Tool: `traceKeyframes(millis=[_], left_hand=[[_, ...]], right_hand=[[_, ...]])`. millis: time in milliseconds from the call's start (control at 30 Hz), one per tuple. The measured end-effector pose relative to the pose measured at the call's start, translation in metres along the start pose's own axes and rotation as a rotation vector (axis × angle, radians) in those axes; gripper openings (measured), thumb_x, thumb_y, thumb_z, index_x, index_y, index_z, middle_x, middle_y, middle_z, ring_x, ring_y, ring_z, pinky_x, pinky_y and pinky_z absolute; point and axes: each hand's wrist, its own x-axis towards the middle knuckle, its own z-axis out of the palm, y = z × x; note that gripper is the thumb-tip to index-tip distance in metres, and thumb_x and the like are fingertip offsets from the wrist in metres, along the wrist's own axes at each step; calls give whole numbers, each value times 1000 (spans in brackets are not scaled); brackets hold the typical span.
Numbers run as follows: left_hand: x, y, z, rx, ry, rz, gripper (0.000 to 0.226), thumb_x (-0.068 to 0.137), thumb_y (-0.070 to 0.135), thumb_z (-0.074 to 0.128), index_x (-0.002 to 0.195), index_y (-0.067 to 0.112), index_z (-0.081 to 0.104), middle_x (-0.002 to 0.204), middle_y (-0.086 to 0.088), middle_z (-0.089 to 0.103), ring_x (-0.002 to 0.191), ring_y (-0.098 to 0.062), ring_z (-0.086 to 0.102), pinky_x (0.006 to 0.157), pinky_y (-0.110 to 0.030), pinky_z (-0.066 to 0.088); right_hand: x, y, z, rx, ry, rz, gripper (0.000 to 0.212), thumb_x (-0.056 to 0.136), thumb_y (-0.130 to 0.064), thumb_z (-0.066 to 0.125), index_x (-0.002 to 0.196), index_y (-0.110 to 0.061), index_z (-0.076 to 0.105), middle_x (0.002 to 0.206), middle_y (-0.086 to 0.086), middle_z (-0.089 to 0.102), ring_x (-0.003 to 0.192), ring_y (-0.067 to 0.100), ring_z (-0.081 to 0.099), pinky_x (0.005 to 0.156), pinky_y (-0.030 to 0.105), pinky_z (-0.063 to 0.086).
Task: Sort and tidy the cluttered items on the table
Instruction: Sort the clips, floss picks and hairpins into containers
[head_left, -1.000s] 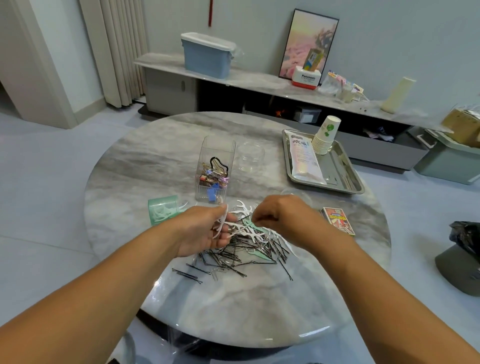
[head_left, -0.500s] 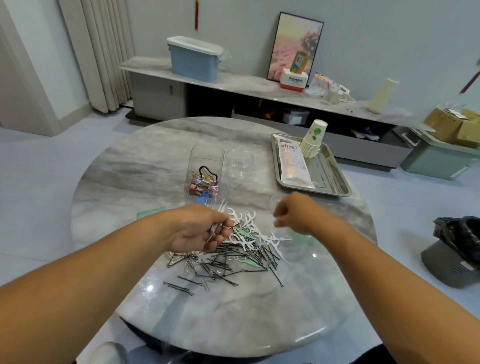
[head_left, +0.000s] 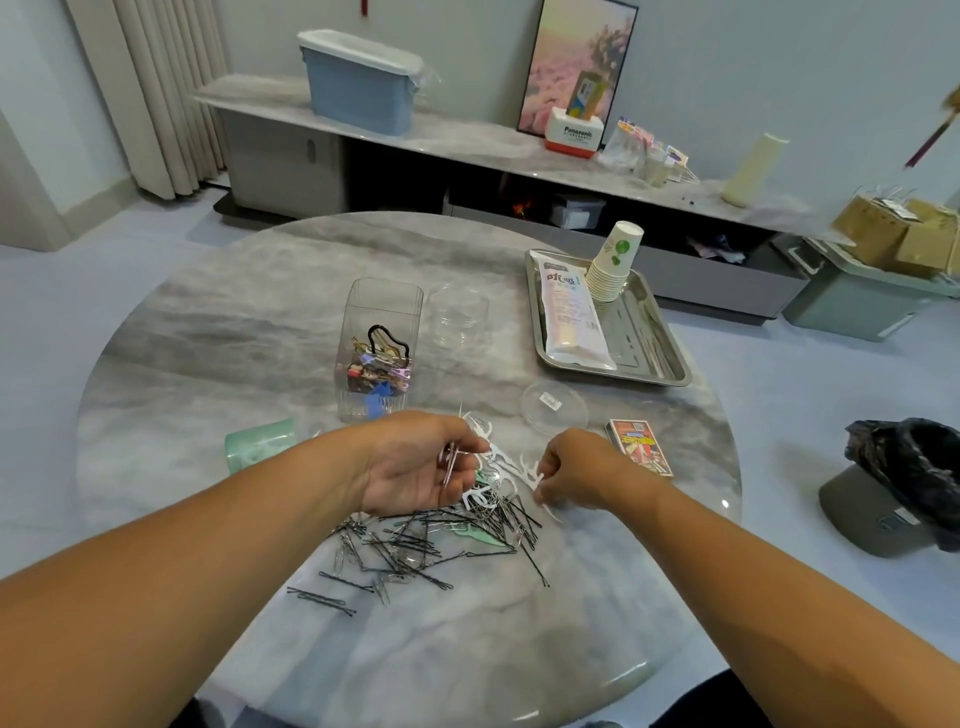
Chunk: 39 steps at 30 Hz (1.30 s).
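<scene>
Marble table (head_left: 218, 332) — left hand (head_left: 415, 467) grips floss picks (head_left: 451, 457); right hand (head_left: 582, 470) pinches one from the pile (head_left: 498, 467).

Both forearms are bare to the frame edge, with no sleeves, watch or rings.

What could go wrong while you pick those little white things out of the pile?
1. The left hand already holds a bunch of white floss picks; adding more might make some slip out.
2. The right hand pinches a pick lying against the black hairpins, so a pin may snag and get dragged along.
3. Loose hairpins lie near the table edge closest to the person; a sweeping arm might knock them off.
</scene>
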Motion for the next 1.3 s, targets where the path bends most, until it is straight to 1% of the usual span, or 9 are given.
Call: traceKeyframes(millis=[167,300,433,533,667,767,967,1100,1300], left_hand=[[10,1,-4,-41,16,7,11,101,12,54,104,4,60,73,-9,60,62,-16,57,51,-22,53],[17,0,-10,-111,1,6,37,106,34,47,107,1,64,80,-12,63,69,-20,62,60,-27,59],[21,3,-13,-152,14,0,59,105,51,39,117,-3,62,83,-15,64,73,-22,63,66,-31,61],[24,2,-13,-164,19,-8,66,104,55,37,120,-4,62,88,-17,63,77,-24,65,73,-34,61],[27,0,-10,-162,26,-19,68,103,57,38,118,-4,63,92,-18,64,77,-25,67,74,-35,61],[29,0,-14,-157,65,-9,66,102,56,40,116,-3,64,94,-18,64,78,-24,66,75,-35,61],[27,0,-16,-206,15,-3,66,102,57,40,122,-2,63,85,-14,65,75,-21,63,69,-32,60],[26,-1,-5,-275,-10,64,62,102,55,42,124,0,63,88,-12,65,77,-20,63,68,-29,58],[29,-5,-4,-405,5,127,77,103,63,28,135,-1,58,116,-19,64,84,-22,66,68,-27,58]], right_hand=[[6,8,2,99,30,10,8,77,-8,73,84,-4,72,83,11,76,71,22,69,66,41,61],[7,9,1,122,26,7,10,73,-4,69,83,-7,70,80,9,75,66,19,65,62,40,60],[8,4,1,111,40,25,17,74,-7,68,85,-19,71,81,-1,70,76,19,68,61,31,57],[12,1,5,114,33,19,6,75,-10,66,78,-13,71,77,5,73,70,21,65,64,37,59],[11,3,-2,107,-11,38,10,75,-17,67,69,-9,67,65,6,64,61,20,55,56,29,46],[2,5,-26,341,-83,53,13,82,-15,76,74,-7,70,74,8,73,60,14,57,52,22,43],[-22,-7,-49,908,-358,13,6,93,-13,70,96,-10,65,96,14,76,68,12,67,53,19,48],[-26,-29,-39,1106,-419,62,5,94,-12,68,93,-8,70,85,12,72,68,13,68,53,18,51],[-29,-49,-25,1204,-369,94,15,91,-12,69,100,-1,75,88,17,69,76,17,56,54,17,50]])
